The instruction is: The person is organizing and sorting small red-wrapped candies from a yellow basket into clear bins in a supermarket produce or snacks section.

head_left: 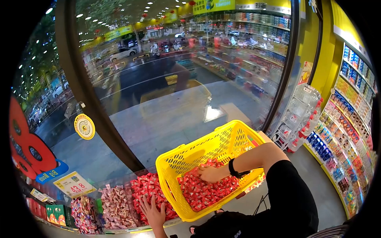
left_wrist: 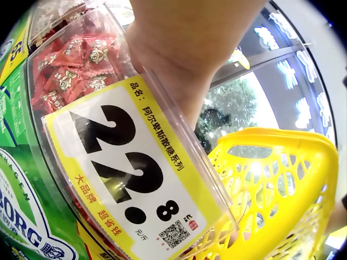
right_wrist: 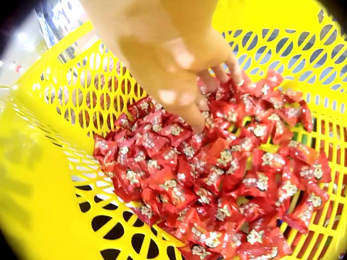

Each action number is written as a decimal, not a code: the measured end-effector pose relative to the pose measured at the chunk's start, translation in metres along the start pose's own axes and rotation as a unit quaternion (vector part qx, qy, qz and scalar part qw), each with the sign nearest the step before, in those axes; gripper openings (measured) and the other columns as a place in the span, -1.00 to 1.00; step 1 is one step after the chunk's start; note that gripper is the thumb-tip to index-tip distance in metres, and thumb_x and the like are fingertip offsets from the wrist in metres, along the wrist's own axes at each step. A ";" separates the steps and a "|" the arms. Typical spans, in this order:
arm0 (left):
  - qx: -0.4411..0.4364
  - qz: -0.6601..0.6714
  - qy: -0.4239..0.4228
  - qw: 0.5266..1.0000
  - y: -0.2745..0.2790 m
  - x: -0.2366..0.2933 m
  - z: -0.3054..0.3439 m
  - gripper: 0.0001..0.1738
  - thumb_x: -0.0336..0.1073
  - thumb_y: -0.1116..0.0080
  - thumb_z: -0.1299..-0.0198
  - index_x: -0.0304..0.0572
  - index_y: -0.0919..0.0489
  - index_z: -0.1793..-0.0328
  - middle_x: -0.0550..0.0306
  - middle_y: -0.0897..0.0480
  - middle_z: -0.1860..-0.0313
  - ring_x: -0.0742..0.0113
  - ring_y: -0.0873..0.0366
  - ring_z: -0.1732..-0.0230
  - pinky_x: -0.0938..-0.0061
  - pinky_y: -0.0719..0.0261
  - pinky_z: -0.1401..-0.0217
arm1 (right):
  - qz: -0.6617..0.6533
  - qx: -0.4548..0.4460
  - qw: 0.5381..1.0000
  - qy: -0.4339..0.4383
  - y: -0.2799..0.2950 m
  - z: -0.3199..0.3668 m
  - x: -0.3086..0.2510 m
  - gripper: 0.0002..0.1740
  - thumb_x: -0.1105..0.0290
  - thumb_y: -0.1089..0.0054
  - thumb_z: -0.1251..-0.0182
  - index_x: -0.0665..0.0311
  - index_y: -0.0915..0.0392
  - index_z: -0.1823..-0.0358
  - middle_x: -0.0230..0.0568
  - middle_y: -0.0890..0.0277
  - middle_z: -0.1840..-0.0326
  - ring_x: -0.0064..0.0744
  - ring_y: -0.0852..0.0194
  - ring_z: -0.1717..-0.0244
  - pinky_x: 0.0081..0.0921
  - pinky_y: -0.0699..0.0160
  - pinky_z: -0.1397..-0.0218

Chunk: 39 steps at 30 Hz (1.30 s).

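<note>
A yellow plastic basket (head_left: 190,216) holds a bed of red wrapped candies (head_left: 202,194). My right hand (head_left: 214,173) is down among them inside the basket. In the right wrist view its thumb and bent fingers (right_wrist: 191,116) grip at the candies, with red wrappers showing between them. My left hand (head_left: 152,211) lies with spread fingers over a clear bin of similar red candies (head_left: 143,186), just left of the basket. The left wrist view shows this bin's price card (left_wrist: 130,168) reading 22.8; the left fingers are hidden there.
Bins of pink-wrapped candies (head_left: 117,206) and purple-wrapped candies (head_left: 83,214) stand farther left, below a 43.8 price sign (head_left: 74,184). A large window (head_left: 158,119) rises behind the basket. Stocked shelves (head_left: 337,131) and a rack of clear bottles (head_left: 303,107) line the right.
</note>
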State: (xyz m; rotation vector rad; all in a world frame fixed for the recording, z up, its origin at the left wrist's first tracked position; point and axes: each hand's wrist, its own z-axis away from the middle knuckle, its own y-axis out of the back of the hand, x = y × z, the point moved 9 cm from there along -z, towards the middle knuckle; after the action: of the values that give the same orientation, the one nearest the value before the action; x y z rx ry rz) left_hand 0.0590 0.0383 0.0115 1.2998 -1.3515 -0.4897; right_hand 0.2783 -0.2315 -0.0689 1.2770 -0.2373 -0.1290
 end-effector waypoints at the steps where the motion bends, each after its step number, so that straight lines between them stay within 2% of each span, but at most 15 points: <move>1: -0.008 0.007 0.010 1.000 0.003 0.004 -0.001 -0.24 0.15 -0.34 -0.40 0.08 -0.50 -0.65 -0.27 -0.18 -0.80 -0.45 0.04 -0.81 -0.36 0.08 -0.79 | -0.042 -0.059 0.997 -0.020 0.015 0.000 -0.001 -0.57 0.16 -0.58 -0.24 0.34 -0.81 0.01 0.02 -0.55 -0.41 0.16 -0.41 -0.48 0.04 -0.65 -0.26; 4: 0.016 0.021 -0.006 1.000 0.007 0.004 -0.001 -0.28 0.07 -0.35 -0.40 0.03 -0.52 -0.62 -0.27 -0.21 -0.78 -0.45 0.04 -0.81 -0.37 0.07 -0.78 | -0.134 -0.157 0.978 -0.016 0.061 -0.004 -0.013 -0.54 0.14 -0.61 -0.20 0.26 -0.81 -0.04 -0.04 -0.65 -0.23 0.06 -0.57 -0.31 -0.01 -0.66 -0.18; 5: 0.043 0.035 -0.022 0.998 0.012 0.004 -0.001 -0.30 0.03 -0.36 -0.39 0.00 -0.53 -0.60 -0.26 -0.23 -0.76 -0.45 0.01 -0.80 -0.36 0.05 -0.78 | -0.137 -0.126 0.983 -0.004 0.110 0.004 -0.026 -0.59 0.13 -0.61 -0.20 0.20 -0.79 0.02 -0.07 -0.67 -0.10 0.02 -0.66 -0.16 -0.05 -0.66 -0.12; 8: 0.110 0.095 -0.051 0.988 0.036 0.008 0.002 -0.37 -0.08 -0.37 -0.38 -0.08 -0.57 -0.53 -0.24 -0.31 -0.70 -0.43 -0.06 -0.75 -0.34 0.00 -0.76 | -0.283 0.084 0.951 0.096 0.178 0.006 -0.037 -0.66 0.12 -0.58 -0.25 0.19 -0.74 0.13 -0.09 -0.66 -0.07 0.06 -0.67 -0.13 -0.02 -0.66 -0.08; 10: 0.141 0.161 -0.048 0.976 0.064 0.029 0.001 -0.42 -0.16 -0.37 -0.37 -0.13 -0.59 -0.48 -0.22 -0.35 -0.66 -0.42 -0.11 -0.72 -0.33 -0.03 -0.75 | -0.328 0.128 0.931 0.096 0.239 0.023 -0.052 -0.66 0.11 -0.54 -0.32 0.21 -0.68 0.15 -0.06 -0.64 -0.17 0.06 -0.66 -0.20 -0.06 -0.66 -0.18; 13: 0.141 0.188 -0.130 0.963 0.101 0.080 -0.001 -0.41 -0.17 -0.45 -0.25 -0.14 -0.63 -0.40 -0.17 -0.37 -0.64 -0.36 -0.14 -0.71 -0.33 -0.03 -0.75 | -0.355 0.224 0.903 0.089 0.294 0.044 -0.067 -0.66 0.10 -0.50 -0.38 0.22 -0.67 0.12 -0.06 -0.59 -0.31 0.02 -0.60 -0.33 -0.13 -0.62 -0.34; 17: 0.131 0.190 -0.214 0.949 0.123 0.142 -0.010 -0.47 -0.19 -0.57 -0.12 -0.14 -0.72 -0.23 -0.13 -0.48 -0.55 -0.28 -0.27 -0.67 -0.22 -0.18 -0.70 | -0.380 0.311 0.855 0.167 0.317 0.055 -0.100 -0.71 0.23 -0.52 -0.41 0.25 -0.61 0.20 -0.11 -0.53 -0.39 0.03 -0.57 -0.33 -0.11 -0.62 -0.32; 19: 0.158 0.239 -0.211 0.935 0.112 0.146 -0.010 -0.61 -0.28 -0.60 -0.07 -0.17 -0.78 -0.03 -0.11 -0.58 -0.46 -0.29 -0.40 -0.57 -0.20 -0.27 -0.67 | -0.398 0.320 0.840 0.185 0.315 0.053 -0.110 -0.71 0.22 -0.52 -0.42 0.25 -0.60 0.22 -0.11 -0.53 -0.40 0.01 -0.57 -0.32 -0.13 -0.61 -0.34; 24: 0.169 0.244 -0.214 0.931 0.105 0.151 -0.006 -0.76 -0.41 -0.57 -0.05 -0.26 -0.74 0.18 -0.10 -0.63 -0.38 -0.32 -0.46 -0.53 -0.18 -0.31 -0.65 | -0.399 0.323 0.838 0.183 0.313 0.048 -0.106 -0.72 0.21 -0.49 -0.44 0.25 -0.62 0.19 -0.14 -0.51 -0.43 -0.03 -0.57 -0.32 -0.16 -0.63 -0.32; 27: 0.187 0.216 -0.221 0.932 0.115 0.150 -0.004 -0.80 -0.46 -0.54 -0.06 -0.29 -0.70 0.23 -0.10 -0.64 -0.35 -0.31 -0.47 -0.50 -0.17 -0.33 -0.62 | -0.380 0.308 0.854 0.175 0.310 0.049 -0.097 -0.75 0.22 -0.46 -0.46 0.24 -0.68 0.07 -0.15 -0.56 -0.35 -0.02 -0.60 -0.31 -0.13 -0.62 -0.34; 30: 0.239 0.188 -0.179 0.936 0.129 0.119 -0.001 -0.82 -0.47 -0.51 -0.08 -0.31 -0.68 0.26 -0.10 -0.65 -0.31 -0.30 -0.49 -0.45 -0.16 -0.35 -0.58 | -0.310 0.248 0.908 0.137 0.291 0.043 -0.071 -0.69 0.17 -0.35 -0.51 0.22 -0.73 -0.08 -0.05 -0.59 -0.27 0.04 -0.57 -0.36 -0.08 -0.54 -0.46; 31: 0.261 0.190 -0.147 0.935 0.125 0.098 0.002 -0.83 -0.45 -0.50 -0.09 -0.32 -0.69 0.27 -0.11 -0.65 -0.29 -0.29 -0.49 -0.43 -0.16 -0.36 -0.56 | -0.211 0.271 0.931 0.120 0.276 0.042 -0.062 -0.64 0.12 -0.39 -0.47 0.21 -0.73 -0.10 -0.07 -0.61 -0.23 0.03 -0.61 -0.31 -0.10 -0.57 -0.43; 32: 0.281 0.192 -0.115 0.933 0.120 0.078 0.006 -0.84 -0.44 -0.49 -0.10 -0.32 -0.69 0.28 -0.12 -0.65 -0.27 -0.28 -0.49 -0.42 -0.15 -0.37 -0.55 | -0.188 0.171 0.963 0.087 0.243 0.030 -0.054 -0.58 0.08 -0.41 -0.44 0.20 -0.72 -0.14 -0.06 -0.59 -0.25 0.04 -0.59 -0.34 -0.07 -0.56 -0.43; 34: 0.231 0.116 -0.057 0.964 0.096 0.052 0.004 -0.82 -0.37 -0.49 -0.13 -0.32 -0.71 0.33 -0.13 -0.64 -0.25 -0.28 -0.48 -0.42 -0.19 -0.36 -0.54 | -0.133 -0.033 0.990 0.017 0.181 0.021 -0.039 -0.46 -0.01 -0.47 -0.37 0.18 -0.71 -0.22 -0.03 -0.56 -0.30 0.07 -0.53 -0.39 -0.01 -0.55 -0.43; 39: 0.165 -0.036 -0.005 0.986 0.036 0.016 0.018 -0.73 -0.18 -0.51 -0.18 -0.27 -0.76 0.26 -0.20 -0.60 -0.30 -0.30 -0.44 -0.44 -0.18 -0.36 -0.52 | -0.061 -0.005 0.998 0.023 0.074 0.005 -0.029 -0.24 -0.15 -0.54 -0.27 0.09 -0.64 -0.39 0.06 -0.38 -0.51 0.18 -0.28 -0.59 0.20 -0.40 -0.52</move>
State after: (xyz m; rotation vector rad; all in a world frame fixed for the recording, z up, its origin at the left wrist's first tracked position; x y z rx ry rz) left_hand 0.0328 0.0284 0.0439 1.6231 -1.4389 -0.3284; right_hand 0.2469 -0.2082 0.0000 1.2823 -0.1190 -0.2044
